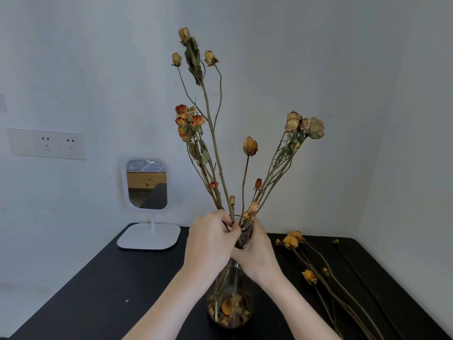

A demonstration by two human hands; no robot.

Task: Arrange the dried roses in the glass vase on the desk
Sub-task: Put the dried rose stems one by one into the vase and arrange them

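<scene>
While both hands meet at the narrow neck of the glass vase (pixel 231 300), the left hand (pixel 210 244) is closed around the lower part of several dried rose stems (pixel 215 153) just above the rim, fingers curled and pinching them together. The right hand (pixel 257 251) wraps around the vase neck from the other side, gripping the glass, with its fingertips touching the left hand. The vase stands upright on the black surface (pixel 85 285), near its front edge, and its rounded base holds loose orange and yellow petals along with the stem ends. Above the hands the roses fan out: a tall branch with yellow buds (pixel 186 35) rises highest, a cluster of orange-red blooms (pixel 187 119) leans left, a single yellow rose (pixel 250 145) stands in the middle, and a pale faded bunch (pixel 305 125) leans right. More dried roses (pixel 291 240) lie flat on the surface to the right of the vase, their long stems running toward the front edge. A white-framed stand mirror (pixel 147 184) sits at the back left of the surface, and a white wall socket panel (pixel 46 143) is mounted on the wall further left.
</scene>
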